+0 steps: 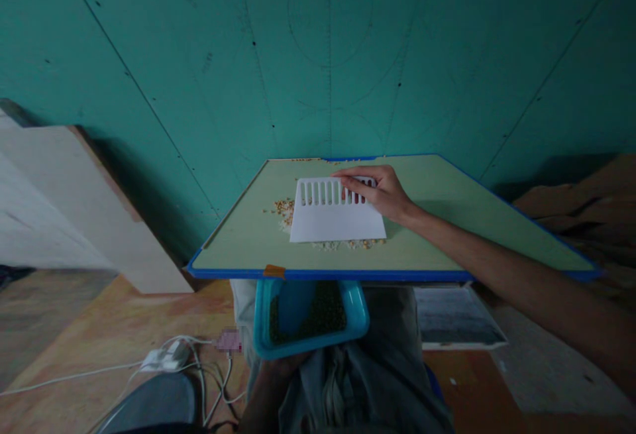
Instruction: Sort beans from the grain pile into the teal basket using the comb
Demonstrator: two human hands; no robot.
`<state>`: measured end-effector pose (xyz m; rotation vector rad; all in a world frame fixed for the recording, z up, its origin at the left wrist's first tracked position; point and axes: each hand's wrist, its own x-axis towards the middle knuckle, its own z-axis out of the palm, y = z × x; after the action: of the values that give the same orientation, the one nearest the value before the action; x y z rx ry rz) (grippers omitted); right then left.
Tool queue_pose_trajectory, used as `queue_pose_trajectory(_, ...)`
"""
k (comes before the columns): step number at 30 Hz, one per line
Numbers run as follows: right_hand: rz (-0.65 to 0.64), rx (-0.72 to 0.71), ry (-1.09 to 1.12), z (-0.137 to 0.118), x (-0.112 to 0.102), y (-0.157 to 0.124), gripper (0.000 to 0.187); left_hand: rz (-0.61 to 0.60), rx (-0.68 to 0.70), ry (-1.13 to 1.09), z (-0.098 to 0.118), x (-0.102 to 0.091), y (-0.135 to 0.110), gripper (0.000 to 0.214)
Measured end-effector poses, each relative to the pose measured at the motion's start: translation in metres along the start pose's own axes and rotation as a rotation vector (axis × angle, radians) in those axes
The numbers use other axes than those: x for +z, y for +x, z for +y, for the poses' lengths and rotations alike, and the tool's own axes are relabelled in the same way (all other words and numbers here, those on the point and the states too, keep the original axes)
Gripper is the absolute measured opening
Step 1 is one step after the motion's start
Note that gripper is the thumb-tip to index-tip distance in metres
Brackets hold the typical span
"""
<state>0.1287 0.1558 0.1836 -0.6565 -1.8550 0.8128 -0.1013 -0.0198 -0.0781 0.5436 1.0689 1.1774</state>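
My right hand [380, 192] grips a white plastic scraper [338, 223] by its slotted upper edge, thumb in front and some fingers showing through the slots. The scraper leans over the pale green table with its straight edge low. Yellow kernels [284, 209] and white grains [328, 246] lie beside and in front of it; what is behind it is hidden. Below the table's front edge, my left hand [291, 362] holds a blue plastic tray [311, 348] from beneath its near side, fingers mostly hidden. Small dark green grains [325, 311] lie in the tray.
The small table [238, 248] has a blue rim and a piece of brown tape [274, 271]. Behind it rises a green wall [322, 56]. White boards [99, 202] lean at left; a power strip [166, 356] with cables lies on the floor. Brown sacking [586, 209] is at right.
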Motion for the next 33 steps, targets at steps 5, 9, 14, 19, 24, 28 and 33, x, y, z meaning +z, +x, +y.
queue_pose_trajectory(5, -0.005, -0.015, -0.022, 0.001, 0.001, -0.001, 0.029, -0.108, -0.099, -0.44, 0.012, 0.014, -0.006, 0.065)
queue_pose_trajectory(9, -0.019, -0.018, -0.024, 0.001, 0.001, -0.001, 0.028, -0.108, -0.108, -0.499, 0.017, 0.021, -0.01, 0.063)
queue_pose_trajectory(14, -0.028, -0.021, -0.024, -0.001, 0.002, -0.001, 0.027, -0.138, -0.125, -0.551, 0.015, 0.02, -0.008, 0.066)
queue_pose_trajectory(19, -0.043, -0.012, -0.012, -0.003, 0.003, -0.002, 0.026, -0.109, -0.123, -0.512, 0.014, 0.019, -0.009, 0.066)
queue_pose_trajectory(24, -0.058, 0.007, 0.007, -0.005, 0.003, -0.004, 0.027, -0.001, -0.139, -0.448, 0.027, 0.033, -0.016, 0.073)
queue_pose_trajectory(28, -0.074, 0.012, 0.032, -0.005, 0.004, -0.005, 0.026, -0.042, -0.086, -0.405, 0.03, 0.037, -0.019, 0.072)
queue_pose_trajectory(33, -0.056, 0.003, 0.032, -0.006, 0.004, -0.006, 0.026, -0.12, -0.128, -0.502, 0.026, 0.033, -0.019, 0.057)
